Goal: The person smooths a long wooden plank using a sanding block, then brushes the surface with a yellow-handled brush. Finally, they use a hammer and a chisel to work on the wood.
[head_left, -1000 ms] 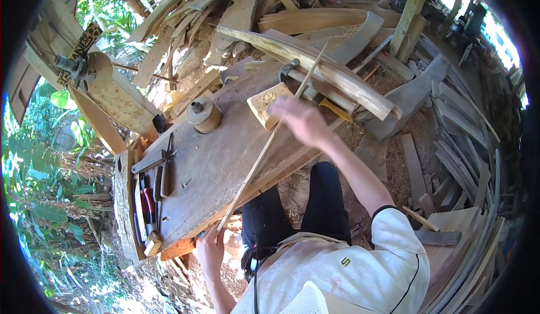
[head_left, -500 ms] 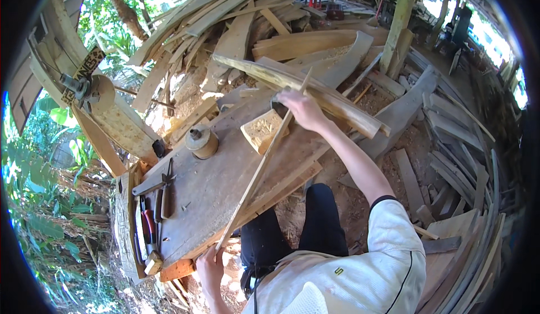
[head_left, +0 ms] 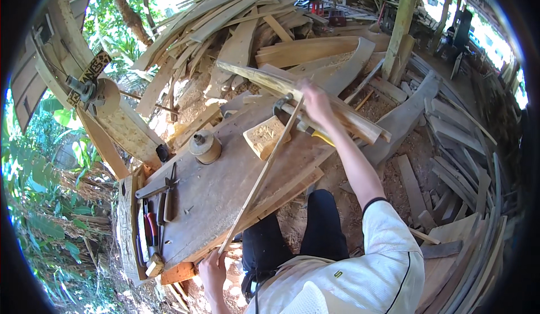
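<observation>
1. Wooden strip (head_left: 256, 189): a long, thin piece lying diagonally over the worktop (head_left: 216, 187). Its lower end projects past the near edge of the worktop; its upper end reaches toward the long timber at the far right.
2. Left hand (head_left: 213, 272): below the near edge, thumb and fingers closed around the lower end of the wooden strip.
3. Right hand (head_left: 316, 104): at the upper end of the wooden strip, above the long timber, with the forearm extended. The fingers are blurred, and whether they grip the strip cannot be told.
4. Wooden block (head_left: 264, 137): pale, with shavings on its upper face. The strip passes across its right side in this view; contact between them cannot be determined.
5. Hammer (head_left: 281, 103): its metal head lies just beyond the wooden block. A yellow handle (head_left: 322, 138) shows nearby, partly covered by the right forearm.
6. Round container (head_left: 205, 148): squat, with a dark cap, upright on the worktop to the left of the block.
7. Red-handled tool (head_left: 151, 227): at the left end of the worktop, beside other hand tools.
8. Long timber (head_left: 247, 75): set obliquely along the far side, before a heap of planks (head_left: 225, 24).
</observation>
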Action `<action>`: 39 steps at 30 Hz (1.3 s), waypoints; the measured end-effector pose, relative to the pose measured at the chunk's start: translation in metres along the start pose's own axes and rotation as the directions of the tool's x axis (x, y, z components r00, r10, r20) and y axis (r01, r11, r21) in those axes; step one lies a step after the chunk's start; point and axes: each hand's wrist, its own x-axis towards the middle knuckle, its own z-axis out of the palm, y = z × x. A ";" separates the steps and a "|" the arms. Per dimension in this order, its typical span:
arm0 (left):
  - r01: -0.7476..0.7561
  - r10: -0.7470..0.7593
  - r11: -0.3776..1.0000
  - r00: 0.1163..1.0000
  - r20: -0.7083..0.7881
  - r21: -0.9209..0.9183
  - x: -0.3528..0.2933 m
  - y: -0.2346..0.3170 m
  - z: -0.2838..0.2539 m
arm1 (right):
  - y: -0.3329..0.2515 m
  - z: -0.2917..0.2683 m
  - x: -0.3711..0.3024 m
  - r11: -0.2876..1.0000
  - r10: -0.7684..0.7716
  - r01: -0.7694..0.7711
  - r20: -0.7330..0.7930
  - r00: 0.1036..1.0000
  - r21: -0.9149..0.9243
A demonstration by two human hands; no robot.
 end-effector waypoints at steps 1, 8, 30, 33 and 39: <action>0.023 -0.023 0.999 1.000 -0.003 0.026 -0.003 -0.001 -0.003 | -0.021 0.015 -0.021 0.990 -0.139 0.140 0.026 0.990 -0.010; -0.058 0.057 0.998 0.998 -0.034 -0.016 0.000 -0.001 -0.003 | -0.153 0.056 -0.189 0.661 -0.714 0.617 0.103 0.693 0.428; 0.135 -0.133 0.991 0.988 0.079 -0.015 -0.056 -0.034 -0.009 | -0.237 0.106 -0.333 0.430 -0.873 0.645 0.108 0.476 0.632; 0.216 -0.216 0.976 0.966 0.139 0.018 -0.052 -0.020 -0.018 | -0.205 0.073 -0.274 0.526 -0.815 0.649 0.110 0.568 0.549; 0.625 -0.358 0.655 0.752 0.554 -0.425 -0.037 0.002 -0.030 | -0.160 0.055 -0.228 0.763 -0.635 0.574 0.178 0.751 0.297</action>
